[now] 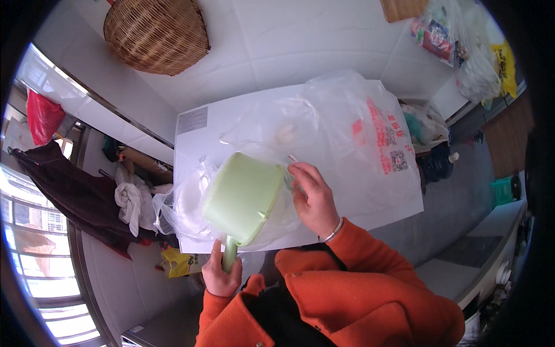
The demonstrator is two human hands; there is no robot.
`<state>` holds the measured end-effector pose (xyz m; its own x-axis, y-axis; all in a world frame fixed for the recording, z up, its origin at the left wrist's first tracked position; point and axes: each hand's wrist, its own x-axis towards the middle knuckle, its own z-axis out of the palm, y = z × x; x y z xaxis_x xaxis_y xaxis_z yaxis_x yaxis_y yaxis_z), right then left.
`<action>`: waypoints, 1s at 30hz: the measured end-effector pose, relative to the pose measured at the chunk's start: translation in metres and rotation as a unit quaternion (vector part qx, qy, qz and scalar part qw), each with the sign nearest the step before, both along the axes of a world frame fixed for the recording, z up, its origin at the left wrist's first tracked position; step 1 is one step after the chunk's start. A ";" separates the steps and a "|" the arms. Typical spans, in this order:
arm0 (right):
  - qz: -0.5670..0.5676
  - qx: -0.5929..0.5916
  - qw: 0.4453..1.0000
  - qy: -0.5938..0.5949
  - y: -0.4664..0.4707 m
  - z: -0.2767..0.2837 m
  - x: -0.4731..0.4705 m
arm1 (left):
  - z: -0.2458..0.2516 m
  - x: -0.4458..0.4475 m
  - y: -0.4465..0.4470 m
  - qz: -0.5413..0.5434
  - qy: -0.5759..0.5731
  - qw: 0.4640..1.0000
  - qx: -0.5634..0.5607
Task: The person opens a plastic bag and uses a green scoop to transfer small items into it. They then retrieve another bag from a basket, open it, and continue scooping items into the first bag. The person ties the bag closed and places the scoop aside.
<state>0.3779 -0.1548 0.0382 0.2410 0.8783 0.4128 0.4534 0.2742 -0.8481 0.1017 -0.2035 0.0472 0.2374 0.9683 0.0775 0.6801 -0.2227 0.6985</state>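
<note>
My left hand grips the handle of a pale green plastic water dipper. The dipper is tilted over the near side of a white table, its outer base and side facing me, so its inside is hidden. Just right of its rim, my right hand has thumb and fingers bent together on thin transparent plastic, with a small red-and-white strip at the fingertips. Crumpled transparent plastic bags lie behind and under the dipper. A larger plastic bag with red print and a printed code spreads over the table's right part.
The white table stands against a tiled wall. A wicker basket hangs above its back left. Filled plastic bags hang at the far right. A dark garment is by the left window, and a large water bottle stands right of the table.
</note>
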 end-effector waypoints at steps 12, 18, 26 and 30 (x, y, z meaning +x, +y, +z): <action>0.021 -0.047 0.998 -0.024 0.002 -0.010 -0.003 | 0.000 -0.003 0.000 -0.002 -0.046 0.997 0.056; -0.047 -0.048 0.981 -0.183 0.001 -0.004 -0.002 | 0.005 -0.007 -0.002 0.073 -0.265 0.955 -0.114; 0.025 0.107 0.963 -0.246 0.009 0.024 -0.038 | -0.002 -0.043 0.013 0.216 -0.311 0.926 -0.005; 0.188 0.119 0.955 -0.195 0.028 0.023 -0.080 | -0.012 -0.063 0.016 0.221 -0.154 0.962 0.041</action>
<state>0.2984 -0.1270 0.0613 -0.2851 0.7427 0.6058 0.5542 0.6435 -0.5280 0.0382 -0.1876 0.0351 -0.2435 0.9568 0.1587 0.4849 -0.0216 0.8743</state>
